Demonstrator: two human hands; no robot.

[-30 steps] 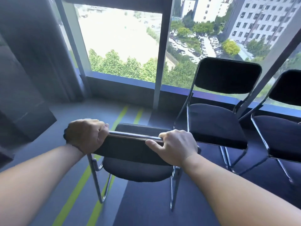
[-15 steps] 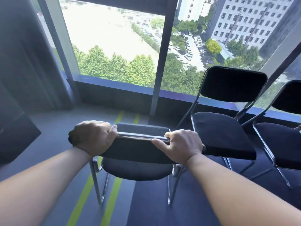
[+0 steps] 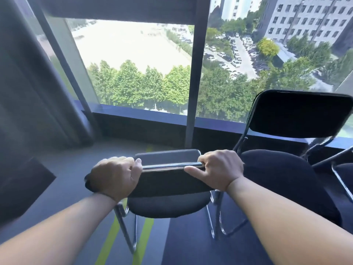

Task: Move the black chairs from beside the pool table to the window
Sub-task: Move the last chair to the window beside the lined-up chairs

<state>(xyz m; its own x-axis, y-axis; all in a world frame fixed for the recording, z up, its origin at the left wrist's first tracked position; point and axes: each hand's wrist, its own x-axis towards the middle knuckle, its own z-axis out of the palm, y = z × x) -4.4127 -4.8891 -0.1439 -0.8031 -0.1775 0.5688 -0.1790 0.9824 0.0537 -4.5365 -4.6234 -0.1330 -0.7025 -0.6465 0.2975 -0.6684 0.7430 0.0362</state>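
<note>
left hand (image 3: pixel 114 176), right hand (image 3: pixel 219 170) grip chair (image 3: pixel 168 180) backrest | facing window (image 3: pixel 133 60)

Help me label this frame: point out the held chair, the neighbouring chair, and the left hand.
held chair (image 3: pixel 168 185): head view, backrest.
neighbouring chair (image 3: pixel 301 115): head view, backrest.
left hand (image 3: pixel 114 178): head view, back of hand.

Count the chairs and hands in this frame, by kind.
Black chairs: 3: held chair, chair by the window, chair at the right edge, of which only a sliver shows.
Hands: 2: left hand and right hand, both gripping the held chair's backrest top.
Total: 5
</note>
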